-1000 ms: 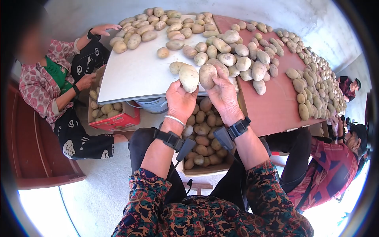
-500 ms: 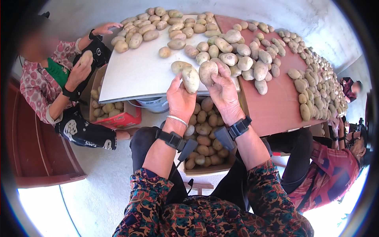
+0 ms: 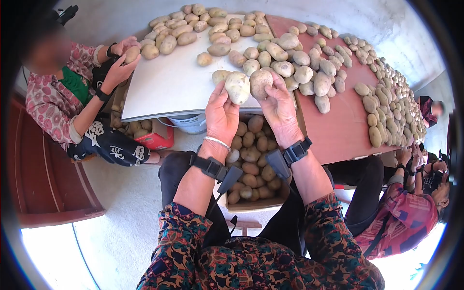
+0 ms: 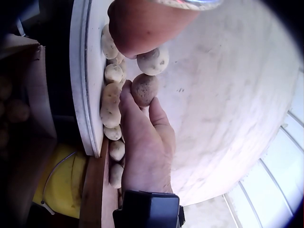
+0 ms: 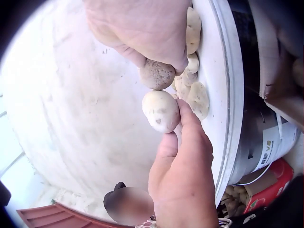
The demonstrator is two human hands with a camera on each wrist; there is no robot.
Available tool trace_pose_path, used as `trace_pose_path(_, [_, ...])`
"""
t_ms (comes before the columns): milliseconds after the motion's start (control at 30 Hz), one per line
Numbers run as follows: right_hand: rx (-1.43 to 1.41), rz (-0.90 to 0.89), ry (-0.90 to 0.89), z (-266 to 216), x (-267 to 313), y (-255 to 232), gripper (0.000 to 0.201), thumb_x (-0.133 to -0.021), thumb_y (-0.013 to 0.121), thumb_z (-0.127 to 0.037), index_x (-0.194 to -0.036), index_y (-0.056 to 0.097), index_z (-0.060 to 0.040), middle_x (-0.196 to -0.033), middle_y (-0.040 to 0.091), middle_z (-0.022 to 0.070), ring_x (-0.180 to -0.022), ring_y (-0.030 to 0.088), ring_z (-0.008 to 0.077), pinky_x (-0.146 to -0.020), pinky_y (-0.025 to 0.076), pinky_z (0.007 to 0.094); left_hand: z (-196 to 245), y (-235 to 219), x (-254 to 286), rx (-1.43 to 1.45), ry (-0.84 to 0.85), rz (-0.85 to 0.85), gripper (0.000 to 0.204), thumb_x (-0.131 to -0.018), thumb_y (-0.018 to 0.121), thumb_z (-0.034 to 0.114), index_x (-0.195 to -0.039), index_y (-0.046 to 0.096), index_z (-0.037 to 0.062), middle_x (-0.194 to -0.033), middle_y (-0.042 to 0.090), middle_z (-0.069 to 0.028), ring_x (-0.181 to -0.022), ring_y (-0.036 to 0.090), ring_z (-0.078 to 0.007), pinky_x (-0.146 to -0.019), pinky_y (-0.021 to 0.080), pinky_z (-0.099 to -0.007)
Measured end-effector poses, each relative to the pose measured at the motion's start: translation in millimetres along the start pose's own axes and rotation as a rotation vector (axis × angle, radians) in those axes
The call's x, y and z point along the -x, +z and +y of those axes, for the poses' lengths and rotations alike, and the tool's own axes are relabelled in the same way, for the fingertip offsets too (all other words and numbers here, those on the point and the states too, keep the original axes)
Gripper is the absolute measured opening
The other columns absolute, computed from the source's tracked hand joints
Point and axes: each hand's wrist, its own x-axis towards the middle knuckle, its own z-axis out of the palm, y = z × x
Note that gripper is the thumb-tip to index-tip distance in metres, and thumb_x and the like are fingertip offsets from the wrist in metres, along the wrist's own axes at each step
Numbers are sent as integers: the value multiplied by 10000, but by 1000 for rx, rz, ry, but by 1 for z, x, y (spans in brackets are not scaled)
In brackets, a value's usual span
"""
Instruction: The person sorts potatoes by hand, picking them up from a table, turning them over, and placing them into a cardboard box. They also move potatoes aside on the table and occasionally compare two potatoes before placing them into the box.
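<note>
In the head view the left hand (image 3: 222, 116) grips a pale yellow potato (image 3: 238, 88) between thumb and fingers, above the near edge of the white board (image 3: 164, 92). Beside it the right hand (image 3: 279, 110) pinches a browner, rounder potato (image 3: 261, 84). Both wrist views show the two potatoes side by side, the pale one (image 5: 161, 111) speckled with small marks and the brown one (image 4: 144, 90) rough-skinned. Another potato (image 3: 220, 76) lies on the board just behind the left hand's potato.
Heaps of potatoes (image 3: 323, 84) cover parts of the white board and the reddish board (image 3: 333, 133). A box of potatoes (image 3: 251, 208) stands below, between the knees, near a bucket (image 3: 189, 123). A person (image 3: 63, 106) sits at the left holding a potato; others sit at the right.
Both hands still hold their potatoes, which have shifted slightly right and up in view; the left one has been turned to a broader side. The person at left has brought both hands together around a potato.
</note>
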Motion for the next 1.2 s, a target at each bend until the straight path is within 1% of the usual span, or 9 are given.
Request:
trace_pose_path(133, [-7,9,-25,2,-2,-4,602,-839,572,79,-1412,404,3,-1326,520,101,-1239,502,246,-1085,397,444,-2,0,-2,-28,10,59,378,-968,564,89,-1321,470,-7,-1303,568,-109,-1194,556,-214,-1037,458,-349])
trace_pose_path(233, [-8,18,-33,3,-2,-2,625,-831,579,87,-1420,387,11,-1337,510,109,-1234,504,249,-1076,407,446,-4,-1,-4,-18,-61,79,388,-975,582,153,-1327,478,30,-1282,583,-91,-1185,555,-214,-1029,450,-380])
trace_pose_path(300, [40,50,-45,5,-1,-1,650,-826,588,97,-1431,365,21,-1344,501,118,-1229,509,251,-1069,412,449,-5,-2,-2,66,-130,-35,388,-1002,544,248,-1345,476,78,-1313,562,-87,-1208,529,-228,-1049,413,-433])
trace_pose_path(433, [26,34,-71,6,-3,0,666,-825,597,97,-1439,348,31,-1351,491,129,-1223,513,253,-1067,416,449,-4,0,-1,113,-150,-62,405,-1025,483,327,-1366,463,110,-1353,528,-87,-1237,497,-248,-1071,375,-468])
trace_pose_path(500, [52,89,-96,7,-1,2,543,-848,598,72,-1373,480,-1,-1353,530,101,-1258,503,237,-1085,406,445,-4,2,1,63,-92,50,425,-1037,436,347,-1385,440,103,-1388,496,-92,-1255,478,-260,-1082,366,-461])
trace_pose_path(733, [75,101,-76,11,5,12,599,-855,602,84,-1418,407,20,-1334,517,104,-1272,489,253,-1116,382,449,-6,7,4,-48,-56,19,420,-1027,432,190,-1432,398,81,-1396,485,-78,-1261,479,-239,-1084,381,-447])
trace_pose_path(767, [72,102,-69,11,5,13,682,-833,616,102,-1452,338,34,-1366,493,128,-1253,501,249,-1098,404,438,-6,6,5,-56,-53,23,446,-1016,442,153,-1450,375,75,-1398,479,-79,-1267,479,-240,-1089,385,-450])
trace_pose_path(1033, [81,104,-122,0,3,10,625,-843,611,91,-1422,385,31,-1356,506,127,-1261,499,241,-1090,414,428,-6,6,6,-61,-73,63,442,-1017,467,156,-1443,378,80,-1380,487,-89,-1256,488,-245,-1092,395,-459])
trace_pose_path(1200, [117,50,-98,3,2,3,635,-849,624,76,-1432,377,19,-1320,515,109,-1232,512,233,-1075,427,418,-9,1,4,-68,-96,-26,423,-1032,477,185,-1435,382,98,-1377,484,-76,-1242,494,-228,-1060,433,-439])
